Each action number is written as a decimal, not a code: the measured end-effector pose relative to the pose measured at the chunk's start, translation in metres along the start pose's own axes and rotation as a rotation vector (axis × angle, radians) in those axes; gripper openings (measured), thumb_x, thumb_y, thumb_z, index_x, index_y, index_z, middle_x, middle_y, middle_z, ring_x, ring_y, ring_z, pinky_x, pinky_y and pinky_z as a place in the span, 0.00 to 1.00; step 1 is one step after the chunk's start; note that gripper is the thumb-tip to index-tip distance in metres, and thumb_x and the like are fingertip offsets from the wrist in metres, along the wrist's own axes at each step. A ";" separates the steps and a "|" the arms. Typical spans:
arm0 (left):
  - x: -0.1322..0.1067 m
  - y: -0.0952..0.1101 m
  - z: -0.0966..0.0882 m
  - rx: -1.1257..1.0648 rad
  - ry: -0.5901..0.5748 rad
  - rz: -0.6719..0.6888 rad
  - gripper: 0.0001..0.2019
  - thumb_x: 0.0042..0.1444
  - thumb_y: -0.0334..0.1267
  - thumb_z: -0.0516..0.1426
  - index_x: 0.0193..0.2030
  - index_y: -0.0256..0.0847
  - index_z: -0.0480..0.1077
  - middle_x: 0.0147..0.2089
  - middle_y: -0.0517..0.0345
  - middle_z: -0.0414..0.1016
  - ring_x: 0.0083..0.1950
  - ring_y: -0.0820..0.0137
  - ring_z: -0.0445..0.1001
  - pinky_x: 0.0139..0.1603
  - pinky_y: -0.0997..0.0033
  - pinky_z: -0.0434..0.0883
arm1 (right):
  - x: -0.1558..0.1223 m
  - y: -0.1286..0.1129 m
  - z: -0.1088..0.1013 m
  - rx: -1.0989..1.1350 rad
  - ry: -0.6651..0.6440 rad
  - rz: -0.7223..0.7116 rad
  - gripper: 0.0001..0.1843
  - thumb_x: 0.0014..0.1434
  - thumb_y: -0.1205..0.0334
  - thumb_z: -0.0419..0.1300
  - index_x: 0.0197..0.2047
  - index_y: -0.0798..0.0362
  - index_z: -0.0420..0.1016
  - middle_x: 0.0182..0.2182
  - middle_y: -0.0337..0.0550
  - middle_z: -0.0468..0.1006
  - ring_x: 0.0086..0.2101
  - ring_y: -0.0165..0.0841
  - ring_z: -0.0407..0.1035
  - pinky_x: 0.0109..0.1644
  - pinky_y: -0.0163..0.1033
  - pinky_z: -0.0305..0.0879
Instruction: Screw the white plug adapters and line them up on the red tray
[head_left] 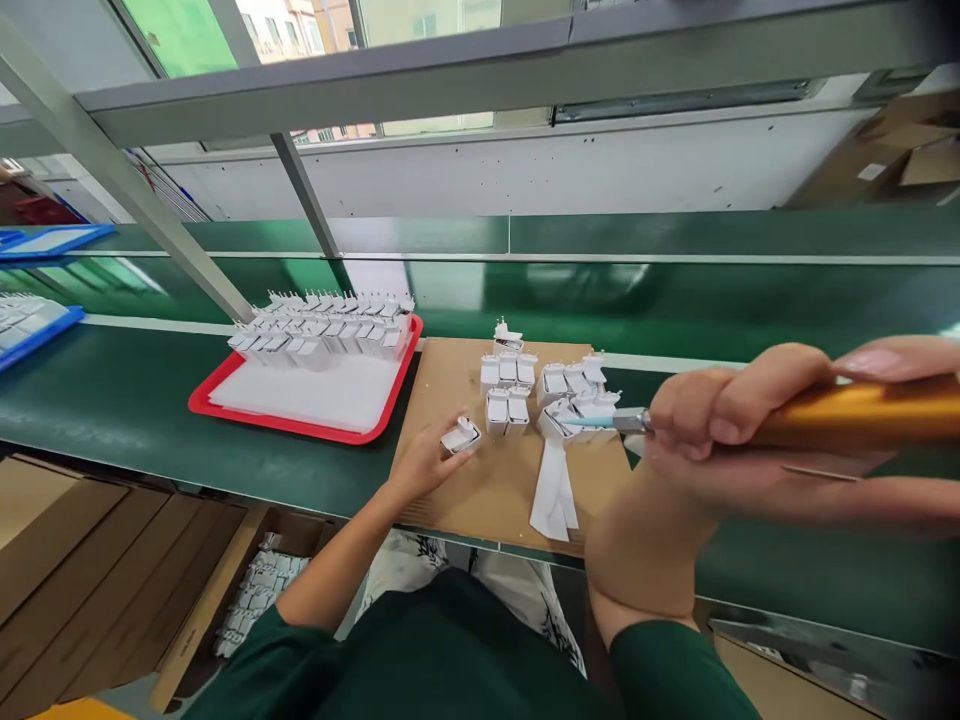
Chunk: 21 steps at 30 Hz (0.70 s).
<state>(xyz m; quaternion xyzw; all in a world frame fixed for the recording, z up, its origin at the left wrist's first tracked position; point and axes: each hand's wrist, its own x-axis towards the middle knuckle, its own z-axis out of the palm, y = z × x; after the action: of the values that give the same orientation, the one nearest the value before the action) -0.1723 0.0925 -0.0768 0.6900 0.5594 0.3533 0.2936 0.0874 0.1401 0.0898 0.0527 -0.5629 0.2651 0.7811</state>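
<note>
My left hand [422, 462] pinches a small white plastic box [461, 436] over the left part of a brown cardboard sheet [517, 495]. The little box is open at the top, with something inside too small to make out. Large and close to the camera, my right hand [697, 430] grips an orange, tube-shaped tool [847, 415] with a metal collar and a thin pale blue nozzle. That nozzle points left, over a group of similar white boxes [581, 412] on the cardboard. Further white boxes [508, 392] stand in rows between my hands. White paper strips [553, 490] hang down in front of the right group.
A red tray [367, 432] with white lining holds rows of white boxes [322, 325] on the green bench [112, 390]. Blue trays [45, 335] are far left. A grey metal frame [420, 85] crosses above. Below left, an open carton [259, 580] contains white parts.
</note>
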 end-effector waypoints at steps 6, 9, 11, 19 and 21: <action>0.001 -0.016 0.008 -0.369 0.109 -0.042 0.31 0.59 0.44 0.62 0.68 0.42 0.63 0.62 0.43 0.74 0.60 0.59 0.77 0.57 0.60 0.77 | 0.003 -0.002 0.004 -0.034 -0.028 -0.005 0.20 0.58 0.41 0.62 0.38 0.50 0.71 0.18 0.28 0.63 0.08 0.20 0.46 0.06 0.29 0.50; 0.004 -0.021 0.009 -0.431 0.221 -0.087 0.26 0.57 0.47 0.64 0.60 0.38 0.70 0.60 0.41 0.75 0.53 0.60 0.81 0.54 0.60 0.79 | 0.005 0.000 0.001 -0.014 -0.048 -0.024 0.22 0.57 0.39 0.62 0.37 0.50 0.69 0.17 0.27 0.63 0.07 0.20 0.45 0.05 0.28 0.49; 0.002 -0.021 0.011 -0.339 0.277 -0.077 0.18 0.59 0.48 0.62 0.51 0.38 0.75 0.60 0.42 0.76 0.56 0.59 0.79 0.57 0.58 0.77 | 0.005 0.001 -0.001 -0.011 -0.047 -0.024 0.21 0.59 0.41 0.60 0.40 0.50 0.70 0.18 0.27 0.64 0.07 0.20 0.46 0.06 0.27 0.50; -0.015 -0.008 0.034 0.164 0.243 -0.129 0.32 0.55 0.48 0.66 0.64 0.40 0.68 0.60 0.41 0.77 0.61 0.50 0.74 0.64 0.47 0.70 | 0.002 -0.003 0.002 -0.002 -0.042 0.010 0.19 0.61 0.43 0.60 0.43 0.50 0.71 0.19 0.27 0.65 0.08 0.20 0.47 0.06 0.28 0.52; -0.012 -0.005 0.035 0.197 0.204 -0.166 0.33 0.54 0.45 0.66 0.65 0.41 0.66 0.58 0.44 0.78 0.59 0.51 0.76 0.62 0.48 0.71 | 0.002 -0.003 0.004 0.006 -0.036 0.012 0.18 0.60 0.44 0.60 0.43 0.50 0.72 0.19 0.27 0.65 0.08 0.21 0.47 0.06 0.28 0.53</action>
<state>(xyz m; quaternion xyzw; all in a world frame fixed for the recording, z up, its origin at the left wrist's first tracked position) -0.1483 0.0814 -0.1032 0.6275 0.6732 0.3396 0.1945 0.0856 0.1362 0.0938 0.0563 -0.5763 0.2706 0.7691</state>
